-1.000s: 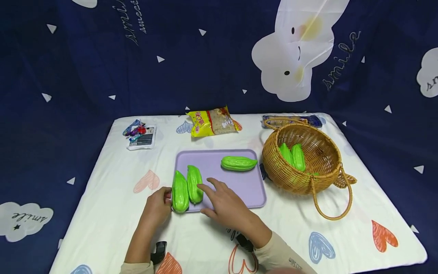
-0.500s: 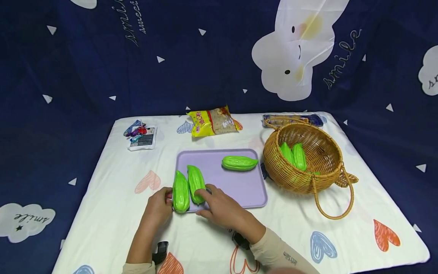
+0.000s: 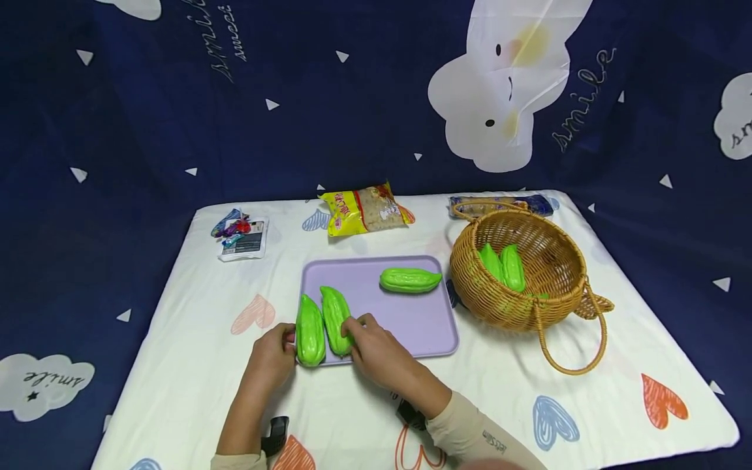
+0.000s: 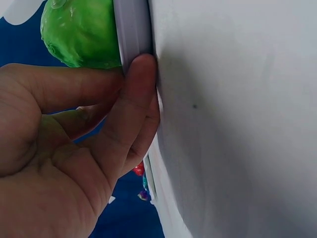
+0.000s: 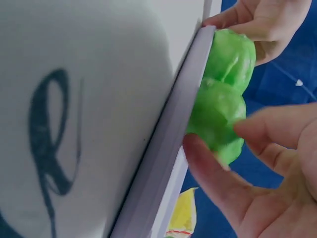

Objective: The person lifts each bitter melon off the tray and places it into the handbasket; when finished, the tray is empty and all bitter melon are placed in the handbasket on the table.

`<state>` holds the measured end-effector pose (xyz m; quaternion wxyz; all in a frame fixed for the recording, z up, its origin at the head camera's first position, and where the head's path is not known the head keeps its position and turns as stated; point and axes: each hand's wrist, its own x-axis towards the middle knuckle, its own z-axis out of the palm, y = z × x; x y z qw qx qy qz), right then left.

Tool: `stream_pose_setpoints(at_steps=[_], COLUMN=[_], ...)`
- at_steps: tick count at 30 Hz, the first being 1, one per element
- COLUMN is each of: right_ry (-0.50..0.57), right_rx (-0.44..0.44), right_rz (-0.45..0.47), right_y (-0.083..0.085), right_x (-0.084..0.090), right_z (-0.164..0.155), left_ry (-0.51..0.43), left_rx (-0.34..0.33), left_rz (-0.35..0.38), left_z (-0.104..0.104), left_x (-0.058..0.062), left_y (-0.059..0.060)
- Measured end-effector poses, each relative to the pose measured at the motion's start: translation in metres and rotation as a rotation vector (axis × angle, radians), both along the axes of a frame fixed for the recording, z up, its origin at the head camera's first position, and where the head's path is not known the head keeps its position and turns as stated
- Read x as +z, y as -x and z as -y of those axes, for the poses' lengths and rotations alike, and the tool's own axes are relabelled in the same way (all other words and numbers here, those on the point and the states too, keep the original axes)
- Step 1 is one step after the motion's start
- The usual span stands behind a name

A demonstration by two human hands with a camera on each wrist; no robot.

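Right hand [image 3: 378, 352] pinches the inner gourd [image 3: 335, 320], thumb and fingers on its near end; long axis runs away from the person. Left hand [image 3: 271, 356] grips the tray [image 3: 411, 320] corner (beside the outer gourd [image 3: 309, 330]).

Head view high, looking forward and down over the whole table, wrist views very close, sharing the tray [image 3: 411, 326] edge [image 4: 132, 29] [image 5: 168, 144].
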<state>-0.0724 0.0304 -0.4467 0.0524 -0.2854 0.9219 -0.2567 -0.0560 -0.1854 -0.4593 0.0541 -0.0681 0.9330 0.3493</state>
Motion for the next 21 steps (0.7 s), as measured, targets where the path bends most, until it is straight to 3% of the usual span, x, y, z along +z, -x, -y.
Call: stream_pose_setpoints(at_steps=[7, 16, 21], right_ry=[-0.004, -0.112, -0.086], right_rx=[-0.027, 0.013, -0.008], right_rz=[-0.036, 0.025, 0.036], right_y=[0.0018, 0.0069, 0.0085], right_x=[0.0019, 0.0059, 0.0039], right_z=[0.0012, 0.0077, 0.0084], left_ry=[-0.002, -0.017, -0.017], left_rx=[-0.016, -0.009, 0.011], left_rz=[-0.010, -0.008, 0.011], left_z=[-0.0008, -0.0018, -0.0034], left_x=[0.0013, -0.0005, -0.0009], left_y=[0.0013, 0.0015, 0.0020])
